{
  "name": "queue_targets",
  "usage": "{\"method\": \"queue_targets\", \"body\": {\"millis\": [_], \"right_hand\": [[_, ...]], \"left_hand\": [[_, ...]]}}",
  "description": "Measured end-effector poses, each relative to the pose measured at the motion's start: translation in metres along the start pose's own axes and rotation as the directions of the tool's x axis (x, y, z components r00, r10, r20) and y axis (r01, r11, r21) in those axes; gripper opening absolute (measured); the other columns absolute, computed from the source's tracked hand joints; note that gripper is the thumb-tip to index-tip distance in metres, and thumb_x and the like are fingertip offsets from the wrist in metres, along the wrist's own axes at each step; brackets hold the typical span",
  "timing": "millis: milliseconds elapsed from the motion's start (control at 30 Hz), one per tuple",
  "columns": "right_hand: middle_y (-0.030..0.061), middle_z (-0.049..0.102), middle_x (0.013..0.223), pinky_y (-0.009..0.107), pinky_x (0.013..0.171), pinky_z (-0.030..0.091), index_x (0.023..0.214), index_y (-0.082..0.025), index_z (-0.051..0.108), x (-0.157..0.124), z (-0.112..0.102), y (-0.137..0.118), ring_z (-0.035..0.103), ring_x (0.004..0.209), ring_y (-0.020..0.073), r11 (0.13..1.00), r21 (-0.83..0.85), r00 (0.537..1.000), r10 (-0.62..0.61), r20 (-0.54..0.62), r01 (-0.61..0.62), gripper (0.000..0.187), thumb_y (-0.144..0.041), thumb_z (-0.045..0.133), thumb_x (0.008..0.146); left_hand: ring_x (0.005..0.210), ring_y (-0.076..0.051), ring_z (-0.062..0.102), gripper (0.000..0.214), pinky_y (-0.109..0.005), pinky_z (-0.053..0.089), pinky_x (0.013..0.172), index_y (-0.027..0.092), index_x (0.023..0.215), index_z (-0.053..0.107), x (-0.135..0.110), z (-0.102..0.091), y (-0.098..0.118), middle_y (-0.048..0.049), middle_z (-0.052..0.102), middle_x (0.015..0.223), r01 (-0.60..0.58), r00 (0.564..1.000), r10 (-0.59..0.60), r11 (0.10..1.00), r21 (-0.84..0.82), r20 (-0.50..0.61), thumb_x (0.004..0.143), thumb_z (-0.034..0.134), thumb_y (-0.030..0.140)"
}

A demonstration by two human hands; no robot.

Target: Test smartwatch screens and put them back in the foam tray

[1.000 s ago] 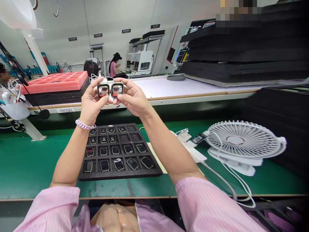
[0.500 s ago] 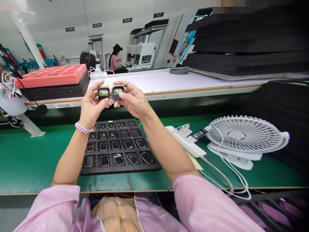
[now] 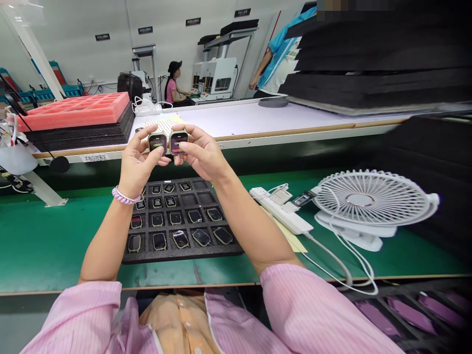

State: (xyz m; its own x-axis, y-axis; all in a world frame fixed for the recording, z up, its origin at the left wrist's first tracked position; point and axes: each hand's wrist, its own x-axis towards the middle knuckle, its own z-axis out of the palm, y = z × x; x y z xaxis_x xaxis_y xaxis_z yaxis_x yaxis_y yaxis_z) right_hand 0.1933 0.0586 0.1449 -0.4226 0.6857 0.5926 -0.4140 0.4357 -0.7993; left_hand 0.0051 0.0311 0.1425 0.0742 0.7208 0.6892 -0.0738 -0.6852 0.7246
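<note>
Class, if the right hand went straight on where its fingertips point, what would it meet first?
Probably the square, dark-screened, pale green watch in the left hand, beside the similar watch in the right hand; depth is unclear.

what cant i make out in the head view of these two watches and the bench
Head view:
Left watch and right watch: screen text too small; left hand and right hand cover parts.
Tray: far left corner hidden behind the left wrist.
Black stack: top cut off by upper edge.
</note>
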Motion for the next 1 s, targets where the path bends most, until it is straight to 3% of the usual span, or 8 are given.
{"method": "queue_targets", "body": {"millis": [200,467,700,867,1000], "right_hand": [[-0.0049,0.062,0.083,0.026,0.058,0.050,0.122,-0.024,0.059,0.000,-0.002,0.005,0.058,0.056,0.0093,0.999,-0.041,0.999,-0.018,-0.035,0.017,0.054,-0.049,0.085,0.082],[-0.0056,0.064,0.085,0.025,0.061,0.051,0.124,-0.023,0.057,-0.002,-0.004,0.006,0.060,0.059,0.0090,1.000,0.002,1.000,-0.001,0.006,0.001,0.052,-0.038,0.082,0.080],[-0.0029,0.065,0.090,0.027,0.064,0.053,0.125,-0.025,0.058,-0.006,-0.003,0.004,0.059,0.063,0.0102,0.999,-0.022,0.999,0.045,-0.016,-0.045,0.057,-0.043,0.083,0.077],[0.0027,0.067,0.106,0.030,0.073,0.058,0.130,-0.028,0.061,-0.021,-0.002,-0.020,0.064,0.075,0.0138,0.994,-0.080,0.991,0.058,-0.120,-0.068,0.049,-0.046,0.078,0.088],[0.0036,0.071,0.111,0.032,0.077,0.057,0.122,-0.032,0.068,-0.053,-0.002,-0.064,0.068,0.085,0.0159,0.993,-0.076,0.964,-0.106,-0.245,0.090,0.033,-0.047,0.076,0.094]], "left_hand": [[0.068,-0.014,0.076,0.059,-0.021,0.065,0.066,0.026,0.130,0.063,-0.003,0.000,0.001,-0.0009,0.076,0.099,0.069,0.998,-0.069,0.998,0.010,-0.004,0.083,0.088,0.052],[0.068,-0.013,0.077,0.050,-0.020,0.066,0.065,0.024,0.129,0.063,-0.005,0.001,0.007,0.0003,0.077,0.097,0.114,0.994,-0.114,0.993,-0.018,0.003,0.084,0.082,0.036],[0.063,-0.013,0.076,0.050,-0.020,0.065,0.062,0.024,0.123,0.066,-0.006,0.003,0.009,0.0010,0.074,0.092,0.111,0.993,-0.111,0.994,0.003,-0.028,0.080,0.087,0.038],[0.067,-0.015,0.077,0.047,-0.023,0.067,0.062,0.025,0.127,0.065,-0.008,0.000,0.008,-0.0012,0.074,0.095,0.119,0.993,-0.118,0.992,0.033,-0.029,0.085,0.082,0.040],[0.070,-0.015,0.076,0.039,-0.024,0.067,0.065,0.027,0.126,0.067,-0.022,-0.003,0.030,-0.0008,0.073,0.096,-0.004,0.999,0.005,0.999,0.035,-0.039,0.090,0.079,0.035]]}}
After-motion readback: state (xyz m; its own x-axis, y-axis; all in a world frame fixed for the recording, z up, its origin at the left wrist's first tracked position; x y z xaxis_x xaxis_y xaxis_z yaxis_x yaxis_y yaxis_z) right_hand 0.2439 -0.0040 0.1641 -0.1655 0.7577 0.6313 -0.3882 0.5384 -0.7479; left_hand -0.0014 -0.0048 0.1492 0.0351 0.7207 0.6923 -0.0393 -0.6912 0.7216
